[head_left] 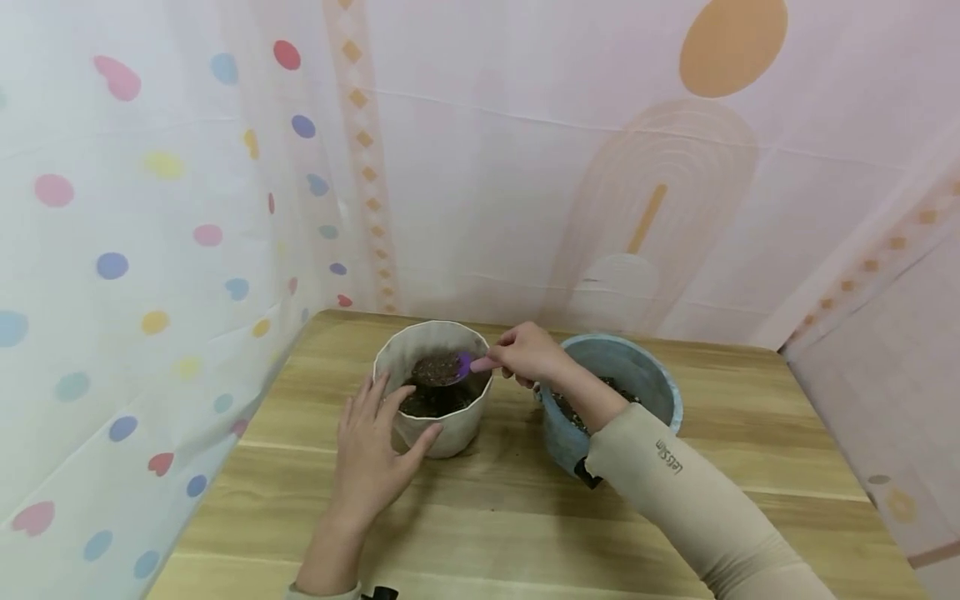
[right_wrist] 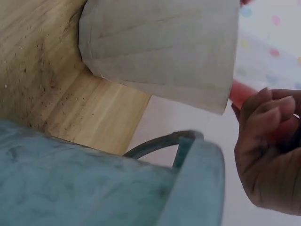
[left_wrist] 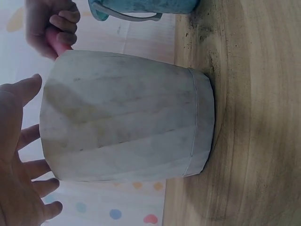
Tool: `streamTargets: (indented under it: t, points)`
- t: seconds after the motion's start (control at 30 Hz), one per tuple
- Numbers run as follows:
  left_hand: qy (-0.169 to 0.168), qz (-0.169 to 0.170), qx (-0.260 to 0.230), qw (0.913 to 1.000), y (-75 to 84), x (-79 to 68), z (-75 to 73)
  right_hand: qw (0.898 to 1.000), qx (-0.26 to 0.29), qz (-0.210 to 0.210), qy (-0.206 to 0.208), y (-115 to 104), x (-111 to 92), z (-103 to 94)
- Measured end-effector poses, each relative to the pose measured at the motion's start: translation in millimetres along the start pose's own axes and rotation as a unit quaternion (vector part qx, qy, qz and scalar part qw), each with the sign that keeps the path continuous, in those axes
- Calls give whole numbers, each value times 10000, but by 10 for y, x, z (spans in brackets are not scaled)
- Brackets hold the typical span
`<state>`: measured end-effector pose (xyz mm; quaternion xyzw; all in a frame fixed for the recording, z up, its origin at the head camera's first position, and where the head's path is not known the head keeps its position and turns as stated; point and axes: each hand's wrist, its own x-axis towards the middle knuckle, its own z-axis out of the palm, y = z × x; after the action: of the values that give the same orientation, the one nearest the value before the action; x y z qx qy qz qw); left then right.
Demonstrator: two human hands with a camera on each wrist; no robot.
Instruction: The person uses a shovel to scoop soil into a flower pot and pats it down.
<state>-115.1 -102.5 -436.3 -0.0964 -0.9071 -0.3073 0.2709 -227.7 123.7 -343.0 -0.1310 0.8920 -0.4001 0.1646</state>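
My right hand point(head_left: 531, 353) grips the pink handle of a small garden trowel point(head_left: 465, 365) with a purple neck. Dark soil point(head_left: 437, 367) is heaped on its blade, which is held inside the mouth of a whitish fluted plant pot point(head_left: 448, 435). More dark soil point(head_left: 435, 403) lies in the pot below. At the pot's near left rim is my left hand point(head_left: 370, 450), fingers spread and thumb out. In the left wrist view its fingertips point(left_wrist: 41, 168) are by the rim, some partly behind it. The pot stands upright.
A marbled blue bucket point(head_left: 558, 439) with a handle point(left_wrist: 127, 15) stands right of the pot, under my right forearm, with soil point(head_left: 568, 408) inside. Soil crumbs point(right_wrist: 40, 61) lie on the wooden table point(head_left: 480, 533) between them. A patterned cloth point(head_left: 480, 192) hangs behind.
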Motion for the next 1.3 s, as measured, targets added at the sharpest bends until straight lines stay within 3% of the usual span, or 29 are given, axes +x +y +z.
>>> streamTargets:
  t: [0.07,0.1,0.17,0.23,0.27,0.33,0.4,0.57,0.67,0.8,0.93,1.03,1.17,1.23,1.3]
  points:
    - [-37,-9,-23,10000,6,-7,7,9939,-993,-378,286,-25,-21,45]
    - [-48,4,-30,10000,8,-7,13,9857,-1505,-633,410,-34,-42,64]
    - [-40,44,-43,10000,11,-2,27,9580,-2500,-1242,652,-43,-99,92]
    - [-18,83,-68,9999,16,7,39,9242,-3217,-1842,922,-36,-164,101]
    - [-21,102,-69,9999,20,12,46,9104,-3433,-2058,1049,-29,-202,95]
    - [-66,123,-47,9999,26,21,59,8939,-3631,-2328,1226,-7,-290,65]
    - [-160,125,-22,9998,36,29,68,8885,-3543,-2535,1440,26,-380,9]
    - [-285,220,74,9993,53,37,96,8943,-2913,-2862,1831,123,-631,-218]
    - [-180,298,146,9993,64,41,118,9085,-2489,-2790,1868,166,-793,-407]
    - [120,489,91,9987,71,48,140,9295,-2218,-2399,1709,204,-1028,-711]
    - [575,1066,-250,9923,115,76,197,9495,-2222,-1724,1389,261,-1269,-1088]
    - [975,1747,-725,9771,235,100,296,9566,-2317,-1237,1261,297,-1409,-1322]
    - [1045,2584,-1225,9525,454,93,478,9524,-2431,-1084,1488,352,-1452,-1394]
    - [763,2775,-1327,9485,535,93,568,9439,-2494,-1307,1727,390,-1410,-1349]
    - [400,2773,-1349,9504,593,105,651,9274,-2626,-1622,2111,429,-1341,-1283]
